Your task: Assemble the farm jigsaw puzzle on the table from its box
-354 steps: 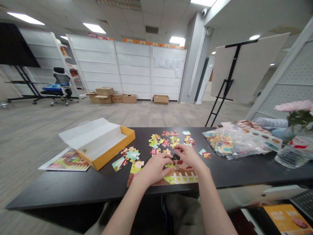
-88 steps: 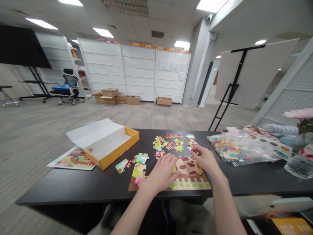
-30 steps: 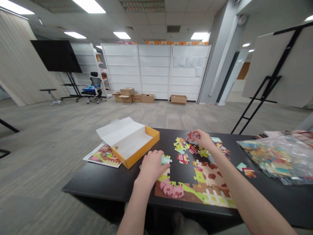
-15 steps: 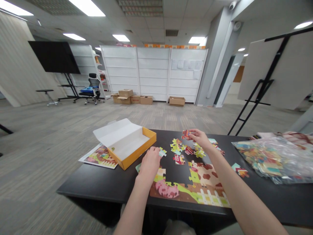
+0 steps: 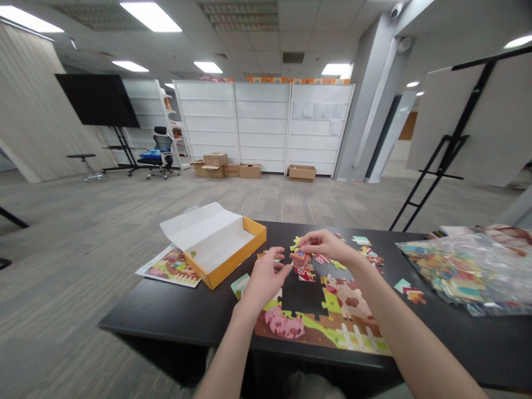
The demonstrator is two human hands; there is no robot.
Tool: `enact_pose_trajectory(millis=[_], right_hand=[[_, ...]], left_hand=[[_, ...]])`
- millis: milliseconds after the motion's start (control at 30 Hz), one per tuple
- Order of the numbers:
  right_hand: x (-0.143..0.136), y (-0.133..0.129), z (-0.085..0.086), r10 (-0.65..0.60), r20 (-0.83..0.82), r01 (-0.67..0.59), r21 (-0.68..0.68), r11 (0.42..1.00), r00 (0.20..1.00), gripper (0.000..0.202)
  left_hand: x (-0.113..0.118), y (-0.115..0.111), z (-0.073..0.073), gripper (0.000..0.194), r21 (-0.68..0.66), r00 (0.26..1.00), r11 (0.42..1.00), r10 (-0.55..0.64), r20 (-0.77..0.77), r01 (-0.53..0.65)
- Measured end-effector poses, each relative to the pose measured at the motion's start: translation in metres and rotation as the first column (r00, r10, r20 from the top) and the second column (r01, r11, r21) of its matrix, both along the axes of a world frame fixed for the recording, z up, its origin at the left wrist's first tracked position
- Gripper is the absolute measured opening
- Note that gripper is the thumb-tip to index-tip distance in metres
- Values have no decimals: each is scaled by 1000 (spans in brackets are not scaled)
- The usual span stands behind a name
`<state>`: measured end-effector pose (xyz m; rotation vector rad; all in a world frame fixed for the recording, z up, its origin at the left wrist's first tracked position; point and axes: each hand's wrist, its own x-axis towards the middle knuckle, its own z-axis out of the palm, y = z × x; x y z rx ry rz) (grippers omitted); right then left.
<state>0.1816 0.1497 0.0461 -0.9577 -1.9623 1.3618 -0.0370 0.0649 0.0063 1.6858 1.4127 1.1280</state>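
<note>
My right hand (image 5: 328, 246) pinches a reddish jigsaw puzzle piece (image 5: 300, 258) just above the table. Close to its left edge is my left hand (image 5: 268, 276), with thumb and fingers apart and no piece visible in it. Below my hands lies the partly joined farm puzzle (image 5: 286, 322), showing a pink pig, a brown-patched cow and a white fence, with a dark gap in its upper middle. A red barn piece (image 5: 306, 273) rests just above that gap. Several loose pieces lie behind, partly covered by my right hand.
An open yellow box (image 5: 239, 256) with a white inside stands at the left, over a picture sheet (image 5: 174, 267). A clear plastic bag of pieces (image 5: 461, 271) lies at the right. Loose pieces (image 5: 410, 291) sit between bag and puzzle, on the black table (image 5: 166, 310).
My right hand has brought the reddish piece left and nearer to me. My left hand has moved slightly right and its fingers have spread, close to that piece.
</note>
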Motion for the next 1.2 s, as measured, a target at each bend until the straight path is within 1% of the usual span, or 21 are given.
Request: enact_pose_trajectory(millis=[100, 167, 233, 300, 400, 467, 500, 567, 600, 667, 733, 800, 867, 967, 1067, 1133, 1200], right_hand=[[-8, -4, -3, 39, 20, -39, -15, 999, 999, 39], [-12, -4, -7, 62, 36, -61, -11, 998, 997, 38], [-15, -4, -12, 87, 44, -86, -13, 996, 995, 40], [-19, -4, -15, 118, 53, -116, -39, 993, 992, 42], [-19, -3, -17, 146, 94, -142, -53, 988, 985, 43], [-15, -2, -16, 109, 135, -111, 5, 994, 985, 41], [-11, -1, -15, 81, 172, -90, 45, 995, 982, 40], [-1, 2, -12, 36, 303, -69, 99, 993, 952, 36], [5, 2, -11, 24, 396, -73, 108, 992, 918, 35], [13, 2, -9, 9, 579, -90, 113, 990, 815, 37], [16, 0, -7, -20, 702, -101, 131, 986, 712, 45], [14, -4, -4, -53, 765, -112, 162, 980, 642, 50], [10, -9, -1, -65, 792, -123, 175, 977, 607, 49], [5, -13, 2, -48, 803, -134, 159, 978, 595, 46], [4, -12, 3, -44, 804, -131, 150, 980, 593, 49], [5, -9, 0, -59, 786, -131, 175, 976, 615, 48], [7, -6, -2, -58, 736, -128, 194, 973, 675, 42]], left_hand=[[1, 0, -1, 46, -101, 985, 991, -74, 158, 91], [0, 0, 0, 51, -114, 961, 979, -136, 241, 167], [-1, -1, 0, 54, -96, 931, 965, -204, 303, 243], [-1, -1, -1, 55, -67, 916, 957, -247, 317, 282], [-4, 0, -4, 50, -84, 928, 957, -244, 282, 277], [-7, 2, -7, 41, -128, 958, 966, -197, 210, 226], [-9, 3, -9, 37, -137, 976, 973, -163, 146, 184], [-12, 4, -11, 33, -112, 996, 990, -87, -13, 85], [-14, 3, -11, 35, -83, 995, 996, -48, -91, 41], [-16, 1, -10, 42, -31, 975, 999, 11, -224, -18], [-17, -2, -7, 44, -1, 941, 999, 46, -334, -49], [-15, -5, -2, 37, 4, 895, 998, 64, -442, -69], [-13, -8, 3, 29, 1, 843, 996, 80, -533, -94], [-11, -10, 7, 25, 3, 788, 992, 100, -608, -123], [-10, -11, 8, 25, 8, 769, 992, 104, -631, -128], [-9, -11, 8, 24, 20, 765, 992, 107, -635, -123], [-9, -12, 9, 24, 31, 764, 993, 108, -636, -114]])
